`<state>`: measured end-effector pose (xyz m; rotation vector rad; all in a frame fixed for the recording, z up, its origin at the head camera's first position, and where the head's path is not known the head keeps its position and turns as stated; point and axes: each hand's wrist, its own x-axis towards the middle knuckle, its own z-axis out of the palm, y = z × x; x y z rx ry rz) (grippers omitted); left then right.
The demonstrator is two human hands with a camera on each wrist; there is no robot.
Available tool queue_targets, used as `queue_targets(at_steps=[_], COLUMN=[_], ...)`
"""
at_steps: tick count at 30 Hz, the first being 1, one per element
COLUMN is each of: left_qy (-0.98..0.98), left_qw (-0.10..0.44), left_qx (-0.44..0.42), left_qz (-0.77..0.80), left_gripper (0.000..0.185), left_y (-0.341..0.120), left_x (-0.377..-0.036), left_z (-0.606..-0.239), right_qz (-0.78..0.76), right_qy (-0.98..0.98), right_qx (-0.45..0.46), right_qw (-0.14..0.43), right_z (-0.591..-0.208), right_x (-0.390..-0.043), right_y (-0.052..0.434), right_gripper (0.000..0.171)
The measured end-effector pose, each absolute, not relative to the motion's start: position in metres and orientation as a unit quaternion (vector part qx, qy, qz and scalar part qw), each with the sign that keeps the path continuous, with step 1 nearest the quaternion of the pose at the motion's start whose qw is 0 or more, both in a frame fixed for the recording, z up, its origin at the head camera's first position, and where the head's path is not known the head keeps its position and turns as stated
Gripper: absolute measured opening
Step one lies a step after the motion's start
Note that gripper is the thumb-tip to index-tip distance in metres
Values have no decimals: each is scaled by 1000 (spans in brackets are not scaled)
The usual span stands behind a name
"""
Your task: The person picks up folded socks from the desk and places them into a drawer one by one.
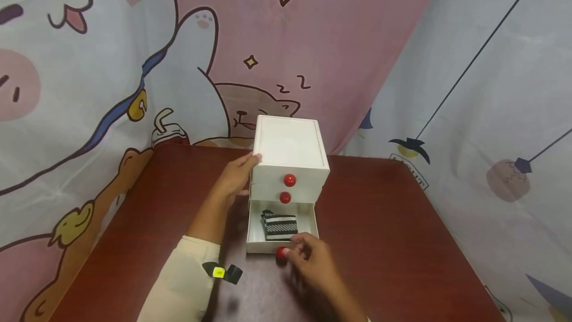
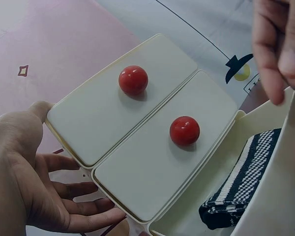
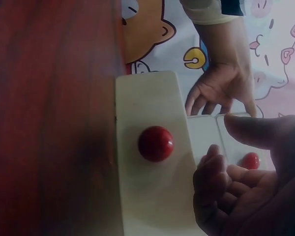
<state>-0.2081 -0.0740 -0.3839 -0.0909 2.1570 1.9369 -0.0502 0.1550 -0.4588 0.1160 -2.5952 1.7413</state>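
Observation:
A small white drawer cabinet (image 1: 290,140) has its bottom drawer (image 1: 259,248) pulled out toward me; its two upper drawers are closed. Inside the open drawer lies a folded black-and-white patterned knit piece (image 1: 281,227). My left hand (image 1: 234,175) rests against the cabinet's left side, thumb at the top edge and fingers spread along the wall. Just in front of the open drawer is my right hand (image 1: 317,262), its fingers loosely bent with nothing between them. In the right wrist view, that hand stands apart from the bottom drawer's red knob (image 3: 156,143).
Two more red knobs, the upper (image 2: 133,80) and the middle (image 2: 184,131), stick out from the closed drawers. Beneath the cabinet is a dark reddish-brown table (image 1: 380,242). A cartoon-printed cloth (image 1: 339,29) hangs behind it and along the sides.

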Motion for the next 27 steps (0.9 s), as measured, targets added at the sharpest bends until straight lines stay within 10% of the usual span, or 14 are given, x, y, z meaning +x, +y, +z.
queue_targets(at_steps=[27], left_qy=[737], left_qw=[119], left_qx=[-32], left_qz=[665], left_gripper=[73], left_y=[-74], left_x=[-207], left_z=[-384], right_qz=[383], right_qy=[-923], right_qx=[40], right_qw=[-12], right_z=[-476], right_x=[-54], right_y=[138], right_gripper=[11])
